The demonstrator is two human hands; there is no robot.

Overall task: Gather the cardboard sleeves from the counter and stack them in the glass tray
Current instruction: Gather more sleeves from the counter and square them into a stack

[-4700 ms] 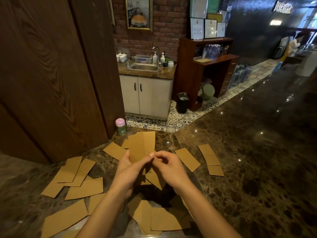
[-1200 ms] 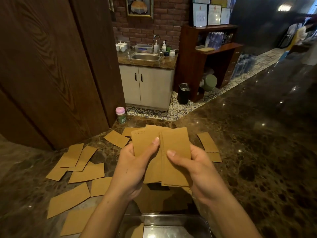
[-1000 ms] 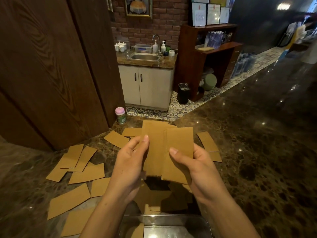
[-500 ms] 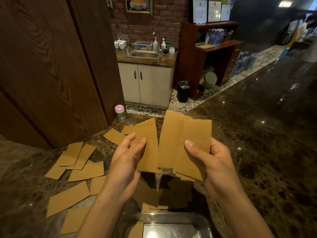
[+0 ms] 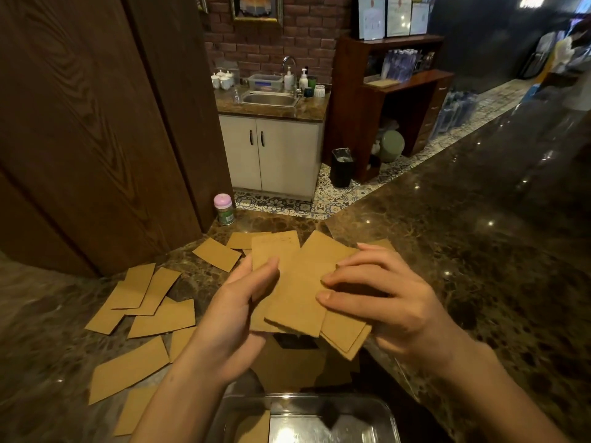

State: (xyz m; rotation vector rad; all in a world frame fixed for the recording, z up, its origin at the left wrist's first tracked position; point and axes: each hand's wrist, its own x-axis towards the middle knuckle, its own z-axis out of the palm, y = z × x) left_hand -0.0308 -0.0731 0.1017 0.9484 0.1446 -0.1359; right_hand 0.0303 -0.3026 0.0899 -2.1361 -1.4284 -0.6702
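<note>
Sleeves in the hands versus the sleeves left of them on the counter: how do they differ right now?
The held sleeves are lifted off the counter, overlapped in a rough fan between the left hand and right hand. The loose sleeves lie flat on the counter, scattered at mixed angles, untouched. Both are the same plain brown cardboard.

Both bare forearms are stretched forward and the left hand [image 5: 235, 310] and right hand [image 5: 388, 302] are held close together above the counter, fingers curled and closed on a fan of sleeves [image 5: 297, 282].
</note>
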